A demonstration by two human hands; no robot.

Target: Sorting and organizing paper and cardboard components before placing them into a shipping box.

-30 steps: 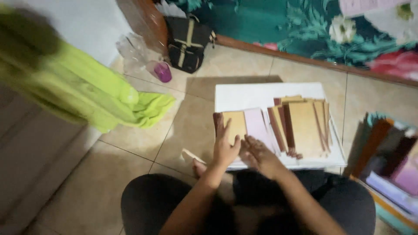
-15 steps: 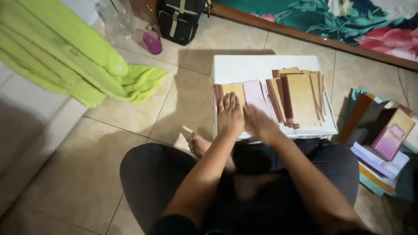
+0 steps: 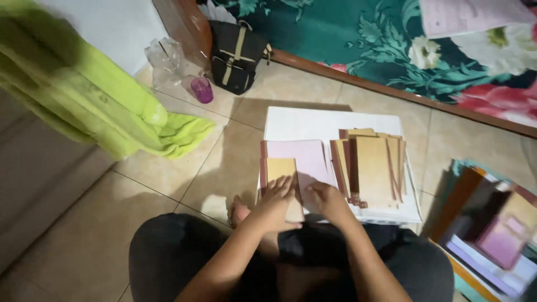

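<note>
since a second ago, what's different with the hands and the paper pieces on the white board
The left hand has slid onto the small tan card at the board's near left corner and presses it flat; earlier it lay further in. The right hand stays beside it on the pale pink sheet. No grip closes on anything. The fanned brown stack, white board, green cloth, black bag and purple cup stayed put.

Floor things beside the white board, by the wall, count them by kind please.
Black backpack: 1
Purple cup: 1
Clear crumpled plastic bag: 1
Lime-green cloth: 1
Total: 4
</note>
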